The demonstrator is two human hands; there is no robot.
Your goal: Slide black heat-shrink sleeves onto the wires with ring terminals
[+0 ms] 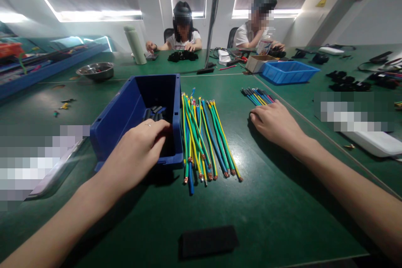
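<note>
My left hand (141,142) reaches over the near wall of a dark blue bin (109,121). Its fingers are curled, with their tips hidden inside by the short black tubes (155,111). Right of the bin lies a loose bunch of cut cables (215,142), green, yellow and blue, with ring terminals at their far ends and bare copper at several near ends. My right hand (276,123) rests on the table, fingers bent and closed over the near ends of a smaller row of cables (259,96) with black sleeves on their far ends.
A black block (209,240) lies at the near edge. Farther off are a metal bowl (96,70), a light blue tray (290,72), a cardboard box (259,63) and a green bottle (135,45). A white device (361,130) lies at right. Two people sit across the table.
</note>
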